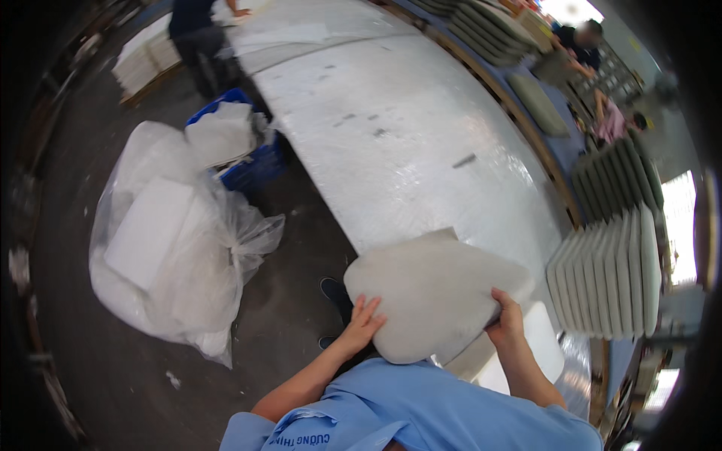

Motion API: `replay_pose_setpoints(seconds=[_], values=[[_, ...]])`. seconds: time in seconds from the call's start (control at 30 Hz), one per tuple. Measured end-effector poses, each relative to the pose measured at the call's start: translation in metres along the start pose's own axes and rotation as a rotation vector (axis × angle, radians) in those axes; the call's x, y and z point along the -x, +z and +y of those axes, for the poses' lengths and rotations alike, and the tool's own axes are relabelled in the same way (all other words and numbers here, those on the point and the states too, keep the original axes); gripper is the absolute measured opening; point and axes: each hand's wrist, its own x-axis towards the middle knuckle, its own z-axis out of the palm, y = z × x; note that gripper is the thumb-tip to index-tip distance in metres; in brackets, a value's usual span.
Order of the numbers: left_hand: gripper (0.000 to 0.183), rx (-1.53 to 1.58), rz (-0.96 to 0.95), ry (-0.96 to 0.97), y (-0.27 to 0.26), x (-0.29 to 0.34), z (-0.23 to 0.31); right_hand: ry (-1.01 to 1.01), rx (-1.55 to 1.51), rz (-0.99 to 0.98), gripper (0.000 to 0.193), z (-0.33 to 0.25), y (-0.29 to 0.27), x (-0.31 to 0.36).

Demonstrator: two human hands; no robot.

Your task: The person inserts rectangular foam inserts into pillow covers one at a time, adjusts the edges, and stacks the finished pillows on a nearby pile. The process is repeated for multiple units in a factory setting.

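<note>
A pale grey seat cushion (432, 289) with rounded corners lies at the near end of the long table, between my two hands. The fingers of my left hand (363, 323) press over its left edge and hold it there. At the right edge my right hand (508, 319) grips the cushion, thumb on top and the other fingers hidden under the rim. Partly covered by the cushion, a white foam pad (535, 349) sits beside my right forearm. Grey material (468, 359) shows under the cushion's near edge.
The long table (391, 150) has a shiny plastic-like covering. Stacked cushions (602, 274) stand along its right side. On the floor at left are a clear plastic bag (169, 255) of white pieces and a blue crate (259, 165). One person (199, 37) stands far left; others are far right.
</note>
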Motion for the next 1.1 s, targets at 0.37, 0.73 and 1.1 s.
replay_pose_setpoints(seconds=[0.37, 0.73, 1.1], values=[[0.067, 0.369, 0.032, -0.208, -0.027, 0.095, -0.055, -0.654, 0.954, -0.425, 0.085, -0.144, 0.044, 0.003], [0.065, 0.304, 0.411, 0.032, -0.044, 0.146, -0.086, -1.288, 2.252, -1.001, 0.091, -0.072, 0.164, 0.083], [0.082, -0.258, 0.485, 0.544, -0.009, 0.059, 0.051, -0.351, 2.449, -1.402, 0.085, -0.082, 0.269, 0.076]])
